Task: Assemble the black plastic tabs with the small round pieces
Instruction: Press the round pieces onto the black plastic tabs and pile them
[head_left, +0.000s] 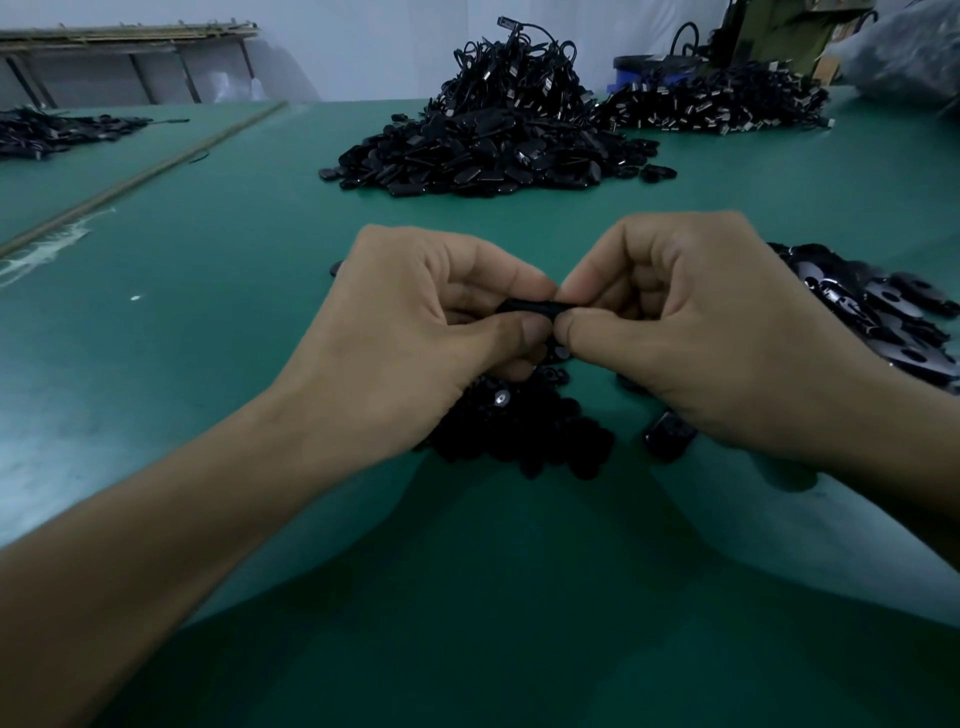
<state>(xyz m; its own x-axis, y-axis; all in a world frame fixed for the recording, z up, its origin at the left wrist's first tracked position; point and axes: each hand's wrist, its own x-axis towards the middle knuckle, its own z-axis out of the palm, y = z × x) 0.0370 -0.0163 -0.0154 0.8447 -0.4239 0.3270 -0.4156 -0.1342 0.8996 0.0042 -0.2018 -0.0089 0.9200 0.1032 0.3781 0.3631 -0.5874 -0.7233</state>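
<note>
We are noting the green table (208, 270) first. The far heap of tabs (483, 150) is sitting well beyond the fingertips, and a flatter spread of tabs (878, 317) is lying just outboard of the right hand (691, 322). The pile of small round pieces (524, 436) is lying directly beneath both hands, near below the fingers. The left hand (410, 332) and the right hand are meeting thumb to thumb, each pinching one end of a single black tab (527, 306) between thumb and forefinger, with the other fingers curling toward the palms. The tab is bridging the two pinches, lifted clear of the pile. We are judging this to be the press-together step. Whether a round piece is already sitting in the tab we cannot tell, since the thumbs are hiding it. To do it well, we are advising holding the tab level and pressing evenly from both thumbs, so the piece is seating flush rather than dropping back into the pile.
</note>
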